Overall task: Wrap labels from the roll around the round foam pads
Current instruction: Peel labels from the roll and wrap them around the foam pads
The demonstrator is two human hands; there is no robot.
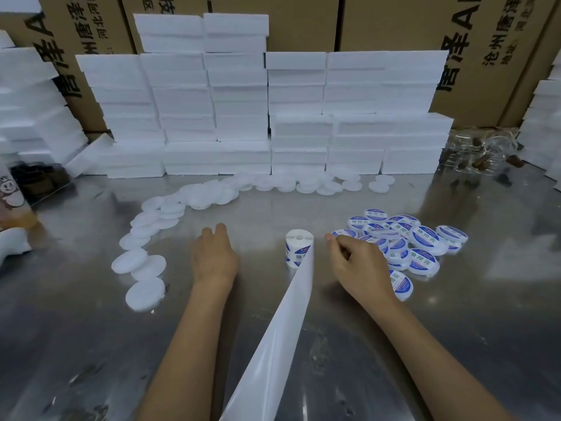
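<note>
A label roll (299, 249) stands on end on the metal table (91, 344) between my hands. Its white backing strip (273, 344) trails toward me. Bare white round foam pads (145, 268) lie in a curved row to the left and along the back (273, 183). A pile of labelled pads (422, 241) with blue-and-white labels lies to the right. My left hand (214, 256) hovers left of the roll, fingers relaxed, holding nothing. My right hand (355, 262) is at the near edge of the labelled pile, fingers loosely curled, with nothing visible in it.
White foam blocks (273, 117) are stacked in a wall at the back, with more at the left (30, 101) and right edges. Printed cardboard boxes (485, 56) stand behind them. A clear plastic bag (479, 153) lies at the back right, a printed bottle (12, 202) at the far left.
</note>
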